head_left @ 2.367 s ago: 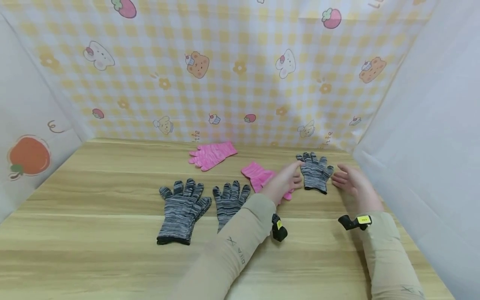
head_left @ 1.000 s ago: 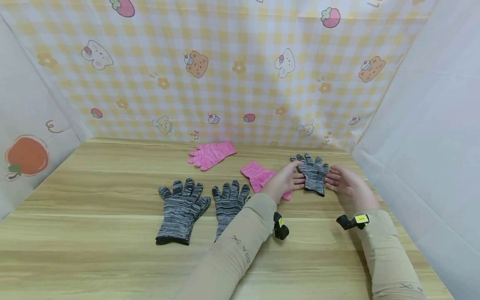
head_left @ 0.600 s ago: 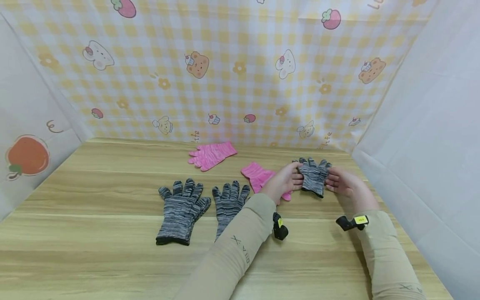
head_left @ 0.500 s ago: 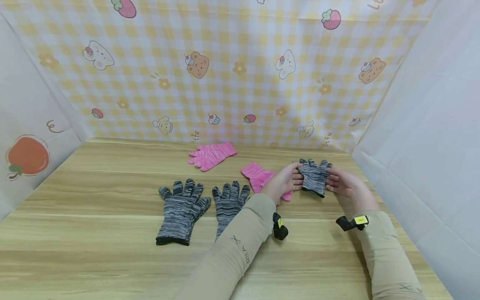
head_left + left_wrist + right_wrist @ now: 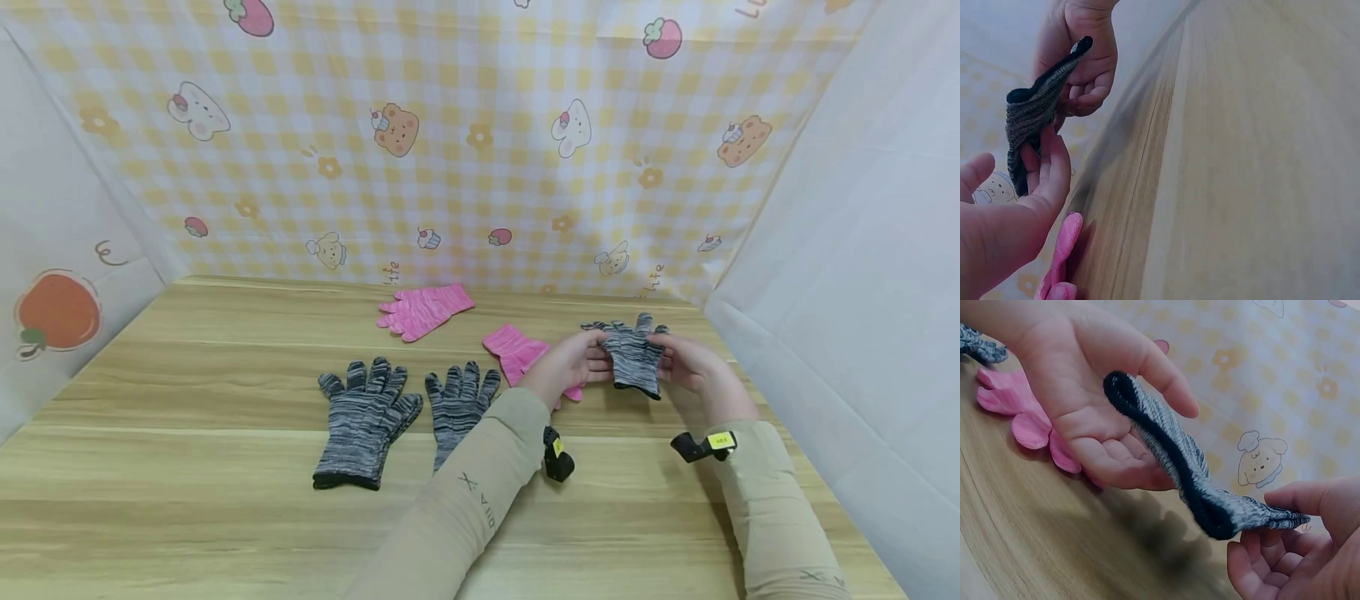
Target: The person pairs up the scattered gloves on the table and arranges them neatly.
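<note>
A grey-and-black knit glove (image 5: 633, 358) is held up off the table at the right, its black cuff toward the person. My right hand (image 5: 693, 368) pinches its side between thumb and fingers, as the right wrist view shows on the glove (image 5: 1175, 450). On the other side, my left hand (image 5: 576, 363) supports the glove from beneath with extended fingers. In the left wrist view the left thumb (image 5: 977, 172) stands away from the fabric. A pink glove (image 5: 513, 348) lies partly hidden behind the left hand.
Another pink glove (image 5: 426, 311) lies near the back of the wooden table (image 5: 225, 533). Toward the left are a grey glove (image 5: 363, 425) and another grey glove (image 5: 457, 408), partly covered by the left sleeve. A checked cloth (image 5: 480, 183) hangs behind.
The grey glove at the right lay on the table between the two hands. Both hands have closed in on it, the right has taken hold, and it is now raised and tilted.
</note>
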The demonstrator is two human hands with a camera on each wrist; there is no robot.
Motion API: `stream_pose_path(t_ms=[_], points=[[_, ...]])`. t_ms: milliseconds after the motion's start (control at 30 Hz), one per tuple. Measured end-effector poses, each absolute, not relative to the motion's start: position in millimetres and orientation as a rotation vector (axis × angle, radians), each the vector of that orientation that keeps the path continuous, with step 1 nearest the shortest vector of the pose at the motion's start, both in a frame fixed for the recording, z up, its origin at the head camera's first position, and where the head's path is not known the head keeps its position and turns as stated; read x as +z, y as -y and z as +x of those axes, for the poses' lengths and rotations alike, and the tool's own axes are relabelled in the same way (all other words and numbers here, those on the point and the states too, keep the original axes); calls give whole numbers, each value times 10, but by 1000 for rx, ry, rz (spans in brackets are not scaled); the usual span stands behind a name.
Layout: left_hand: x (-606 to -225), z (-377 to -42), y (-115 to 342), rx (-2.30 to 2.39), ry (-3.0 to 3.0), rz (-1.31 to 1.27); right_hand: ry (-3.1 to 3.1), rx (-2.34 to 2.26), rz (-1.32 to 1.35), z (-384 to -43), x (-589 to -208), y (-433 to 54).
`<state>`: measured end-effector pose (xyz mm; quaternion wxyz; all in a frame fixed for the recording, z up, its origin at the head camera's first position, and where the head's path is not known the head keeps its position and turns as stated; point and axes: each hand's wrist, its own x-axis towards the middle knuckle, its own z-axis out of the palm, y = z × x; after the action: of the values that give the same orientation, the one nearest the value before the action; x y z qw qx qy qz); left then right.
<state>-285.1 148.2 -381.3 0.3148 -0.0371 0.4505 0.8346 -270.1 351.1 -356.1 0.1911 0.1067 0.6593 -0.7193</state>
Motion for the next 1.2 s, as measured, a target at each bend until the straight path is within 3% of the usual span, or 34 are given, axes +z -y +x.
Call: stream_pose_path(t_ms=[1200], points=[[-3658,-2744,-1214,2159,-1523,27,-2054,-1927,44,-2566,-3315,-3244]])
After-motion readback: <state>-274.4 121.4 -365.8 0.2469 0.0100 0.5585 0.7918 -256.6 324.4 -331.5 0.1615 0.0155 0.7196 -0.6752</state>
